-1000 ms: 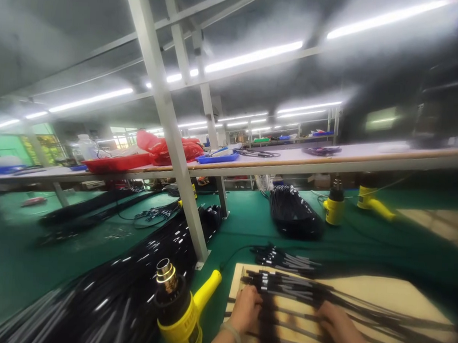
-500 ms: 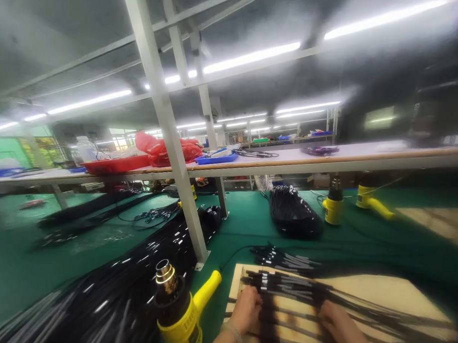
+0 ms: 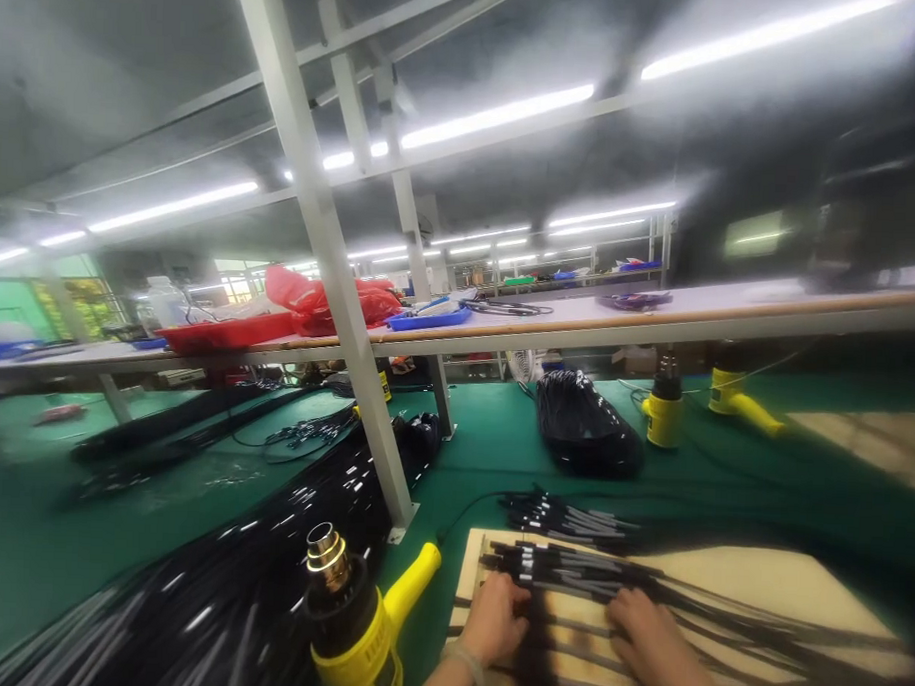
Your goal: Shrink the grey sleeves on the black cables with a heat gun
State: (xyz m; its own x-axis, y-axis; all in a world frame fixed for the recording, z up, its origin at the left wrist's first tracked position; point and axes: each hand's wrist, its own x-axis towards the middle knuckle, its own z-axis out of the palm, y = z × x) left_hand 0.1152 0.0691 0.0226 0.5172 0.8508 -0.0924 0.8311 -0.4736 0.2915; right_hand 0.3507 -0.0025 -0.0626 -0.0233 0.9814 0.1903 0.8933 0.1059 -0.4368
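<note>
Black cables (image 3: 566, 562) lie on the pale wooden board (image 3: 756, 579); the left hand (image 3: 497, 617) curls near their tips, the right hand (image 3: 647, 630) farther along; whether either grips one, I cannot tell.

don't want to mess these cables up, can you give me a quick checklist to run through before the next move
1. Left hand near the cable ends: ok, fingers curled close to them.
2. Right hand gripping firmly: cannot tell, it is at the cables but blur hides its hold.
3. Black cables on the wooden board: ok, bunched near its far edge and trailing right.
4. Nearest yellow heat gun off the board: ok, left of it, nozzle up.
5. That gun switched off: cannot tell, nothing visible shows it.
</note>
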